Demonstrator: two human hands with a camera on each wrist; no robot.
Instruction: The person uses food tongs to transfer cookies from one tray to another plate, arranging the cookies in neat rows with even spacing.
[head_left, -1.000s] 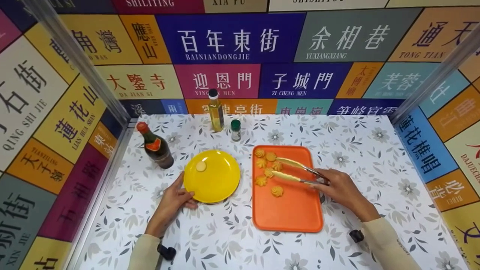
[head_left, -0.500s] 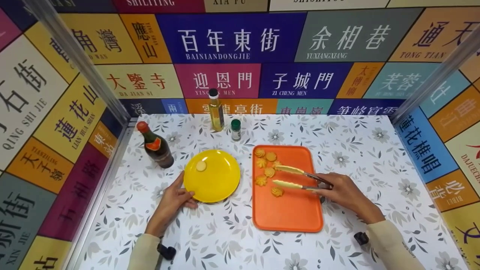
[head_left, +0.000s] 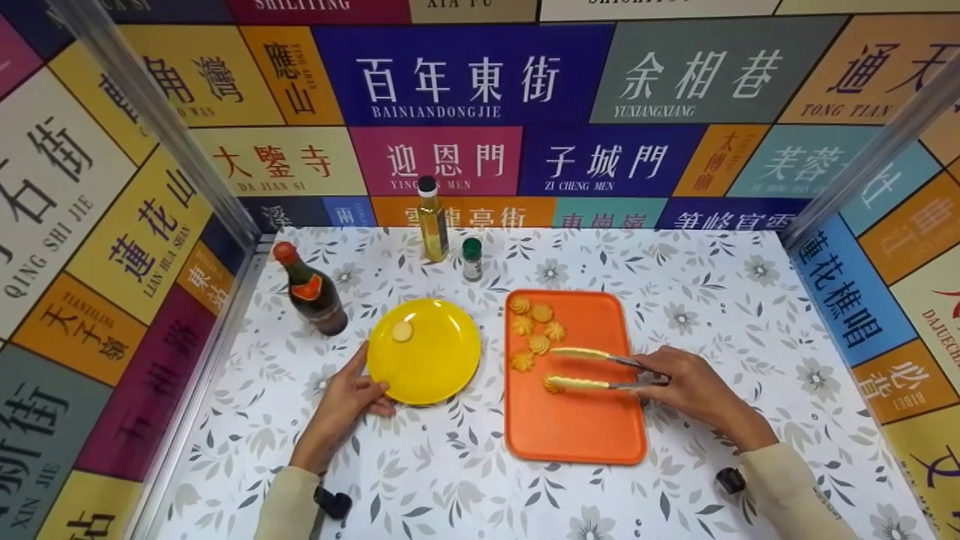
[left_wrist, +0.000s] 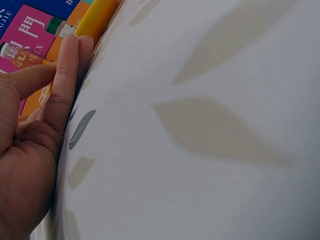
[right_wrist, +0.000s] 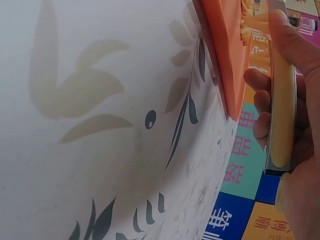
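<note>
1. Tongs held at the handle end by right hand, right of centre in the head view; fingers curled round the handles, tong arms apart.
2. Lower tong tip touching a cookie on the orange tray; upper tip just beside the cookie cluster at the tray's upper left.
3. In the right wrist view, same tongs pinched under thumb and fingers, tray edge at upper centre.
4. Left hand lying flat on the surface, fingers straight, tips touching the rim of the yellow plate; nothing clasped.
5. One pale round slice on the plate's upper left.
6. Dark bottle left of the plate; oil bottle and small green-capped jar above it, near the back wall.
</note>
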